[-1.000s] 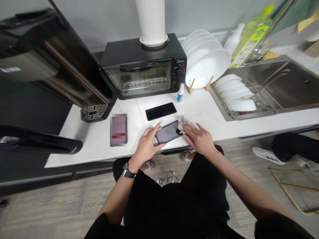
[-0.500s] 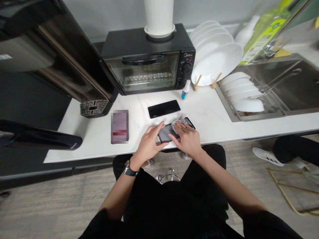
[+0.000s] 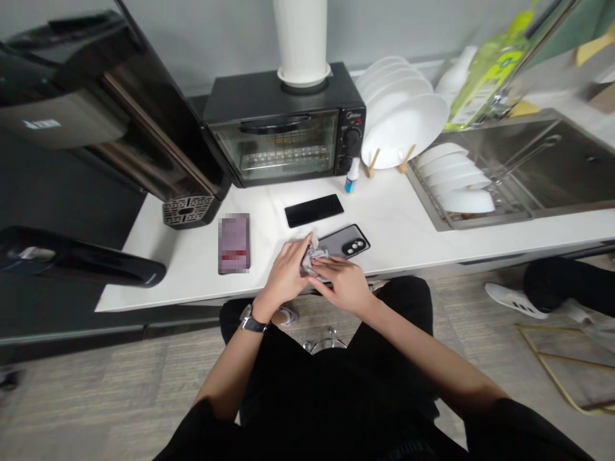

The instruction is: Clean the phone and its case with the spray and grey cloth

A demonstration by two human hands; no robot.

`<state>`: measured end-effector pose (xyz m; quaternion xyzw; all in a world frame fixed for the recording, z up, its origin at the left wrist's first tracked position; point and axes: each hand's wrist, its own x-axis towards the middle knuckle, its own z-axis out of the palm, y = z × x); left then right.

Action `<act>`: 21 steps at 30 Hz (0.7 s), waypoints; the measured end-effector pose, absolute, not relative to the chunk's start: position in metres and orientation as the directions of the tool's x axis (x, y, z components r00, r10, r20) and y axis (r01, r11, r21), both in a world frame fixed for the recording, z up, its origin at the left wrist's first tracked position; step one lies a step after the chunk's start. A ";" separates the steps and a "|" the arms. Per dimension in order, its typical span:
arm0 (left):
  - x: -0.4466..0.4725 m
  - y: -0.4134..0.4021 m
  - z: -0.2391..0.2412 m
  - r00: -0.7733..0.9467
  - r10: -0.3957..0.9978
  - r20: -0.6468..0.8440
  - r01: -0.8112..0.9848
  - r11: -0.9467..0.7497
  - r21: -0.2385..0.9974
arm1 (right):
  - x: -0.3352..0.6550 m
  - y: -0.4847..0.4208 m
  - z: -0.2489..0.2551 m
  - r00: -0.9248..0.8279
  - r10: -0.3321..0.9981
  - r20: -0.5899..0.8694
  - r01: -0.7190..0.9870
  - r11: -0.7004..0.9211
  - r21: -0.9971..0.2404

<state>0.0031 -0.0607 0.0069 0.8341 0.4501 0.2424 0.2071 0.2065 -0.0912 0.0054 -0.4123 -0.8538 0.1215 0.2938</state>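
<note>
A grey phone (image 3: 343, 241) lies back up on the white counter (image 3: 413, 224), its camera end pointing right. My left hand (image 3: 287, 275), with a watch on the wrist, rests on the phone's left end and holds it down. My right hand (image 3: 342, 285) presses a small crumpled grey cloth (image 3: 311, 256) onto the same end, fingers closed over it. A second black phone (image 3: 314, 210) lies flat a little farther back. A small spray bottle (image 3: 352, 175) with a blue label stands in front of the toaster oven.
A black toaster oven (image 3: 283, 134) stands at the back with a white cylinder on top. White plates (image 3: 403, 121) lean in a rack beside a steel sink (image 3: 523, 166). A blurred card (image 3: 234, 243) lies left. A black appliance (image 3: 110, 121) fills the left. Another person's shoe (image 3: 509, 299) shows at right.
My right hand slid the cloth from the phone's right camera end to its left end. The camera end now lies uncovered. My left hand stayed on the phone.
</note>
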 end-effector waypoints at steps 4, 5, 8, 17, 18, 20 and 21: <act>0.006 -0.063 0.008 0.472 0.858 0.204 0.680 -0.502 0.534 | 0.225 -0.097 0.003 -0.466 0.785 0.409 0.649 0.617 -0.444; 0.006 -0.064 0.009 0.468 0.859 0.208 0.681 -0.501 0.534 | 0.229 -0.098 0.002 -0.460 0.787 0.411 0.661 0.612 -0.434; 0.006 -0.064 0.009 0.464 0.858 0.223 0.674 -0.505 0.540 | 0.244 -0.098 0.002 -0.440 0.789 0.428 0.695 0.601 -0.394; 0.007 -0.061 0.015 0.460 0.864 0.203 0.663 -0.487 0.569 | 0.297 -0.092 -0.001 -0.348 0.830 0.436 0.827 0.491 -0.274; 0.007 -0.061 0.015 0.461 0.864 0.202 0.664 -0.487 0.568 | 0.297 -0.092 -0.002 -0.344 0.836 0.428 0.834 0.481 -0.269; 0.008 -0.061 0.016 0.462 0.862 0.206 0.663 -0.491 0.565 | 0.292 -0.091 -0.004 -0.326 0.847 0.420 0.848 0.458 -0.266; 0.008 -0.061 0.016 0.463 0.861 0.211 0.662 -0.494 0.564 | 0.288 -0.089 -0.004 -0.312 0.852 0.421 0.855 0.445 -0.266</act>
